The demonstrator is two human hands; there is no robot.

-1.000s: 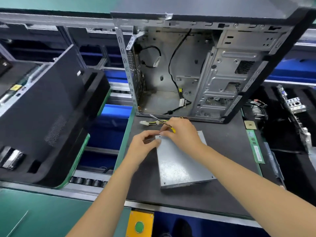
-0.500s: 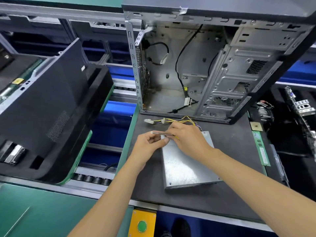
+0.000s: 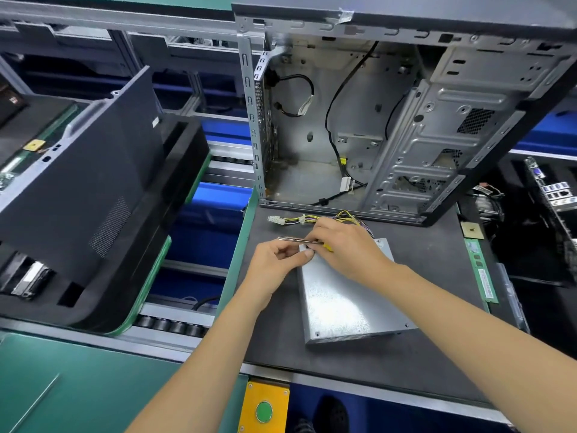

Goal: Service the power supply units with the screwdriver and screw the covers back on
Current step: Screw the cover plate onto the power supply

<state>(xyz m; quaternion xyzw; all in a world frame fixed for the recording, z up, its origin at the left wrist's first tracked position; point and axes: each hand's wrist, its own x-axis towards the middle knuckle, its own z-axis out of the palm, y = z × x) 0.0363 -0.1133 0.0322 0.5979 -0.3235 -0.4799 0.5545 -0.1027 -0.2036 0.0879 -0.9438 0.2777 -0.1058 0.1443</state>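
Observation:
A grey metal power supply unit (image 3: 337, 301) lies flat on the dark mat (image 3: 421, 364), cover side up, its yellow and black cable bundle (image 3: 299, 219) trailing towards the open case. My right hand (image 3: 346, 248) grips a screwdriver (image 3: 296, 240) with a yellow handle; the shaft lies level and points left over the unit's far left corner. My left hand (image 3: 278, 260) pinches something small at that same corner, its fingertips right under the shaft; what it pinches is too small to tell.
An empty open computer case (image 3: 390, 126) stands behind the mat. A black side panel (image 3: 93, 189) leans in a foam tray on the left. A RAM stick (image 3: 482, 273) and a small chip (image 3: 472, 230) lie at the mat's right edge. A yellow box with a green button (image 3: 264, 410) sits below.
The screwdriver shaft swung from tilted up-left to level, pointing left. My left hand's fingertips stayed at the unit's corner. The head camera shifted, so everything sits lower and more to the right.

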